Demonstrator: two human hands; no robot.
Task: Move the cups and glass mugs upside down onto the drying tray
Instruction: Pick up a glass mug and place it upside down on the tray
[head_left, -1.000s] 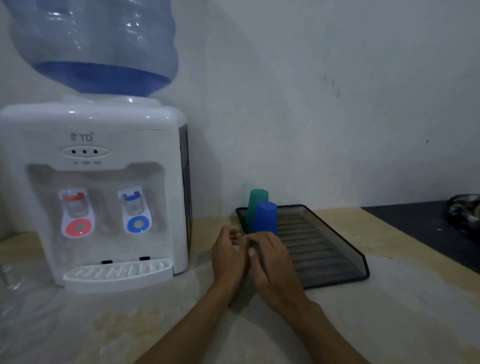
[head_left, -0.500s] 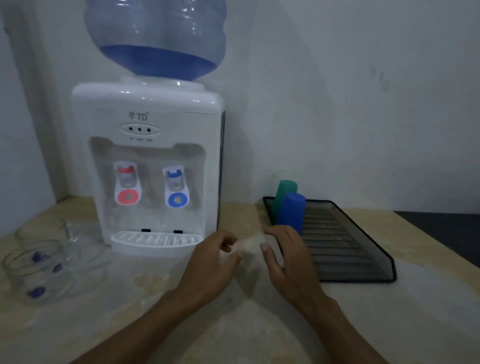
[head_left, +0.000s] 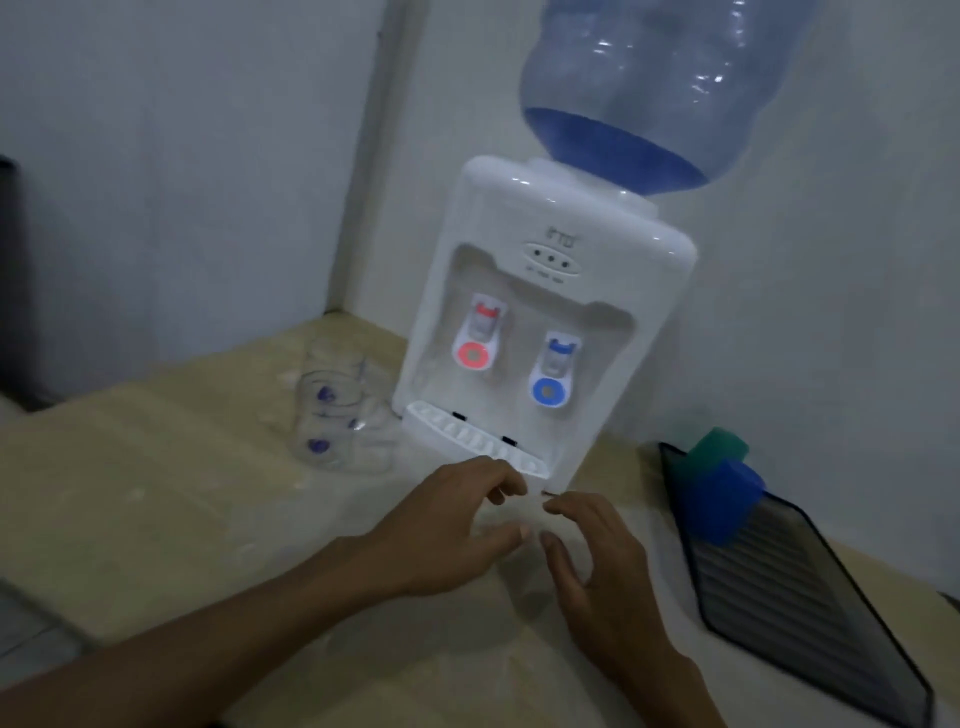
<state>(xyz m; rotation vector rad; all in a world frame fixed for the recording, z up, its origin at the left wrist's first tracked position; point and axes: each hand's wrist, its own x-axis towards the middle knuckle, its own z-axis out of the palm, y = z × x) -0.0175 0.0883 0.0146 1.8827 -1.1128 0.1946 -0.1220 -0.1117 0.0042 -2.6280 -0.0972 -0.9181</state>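
Note:
A blue cup (head_left: 719, 501) and a green cup (head_left: 721, 445) stand upside down at the near-left end of the dark ribbed drying tray (head_left: 810, 618) on the right. Two clear glass mugs (head_left: 332, 415) with purple dots stand upright on the counter, left of the water dispenser. My left hand (head_left: 457, 530) and my right hand (head_left: 602, 561) hover side by side over the counter in front of the dispenser, fingers loosely bent and holding nothing. Both hands are apart from the mugs and the cups.
A white water dispenser (head_left: 540, 332) with a large blue bottle (head_left: 654, 88) stands against the wall, its drip tray (head_left: 467, 436) just beyond my fingertips. The beige counter (head_left: 156, 493) stretches left to a wall corner. A dark object (head_left: 10, 280) sits at the far left edge.
The view has swung left, so the dispenser and tray now sit further right and the glass mugs are in full view. My hands have drawn apart and shifted left, away from the blue cup.

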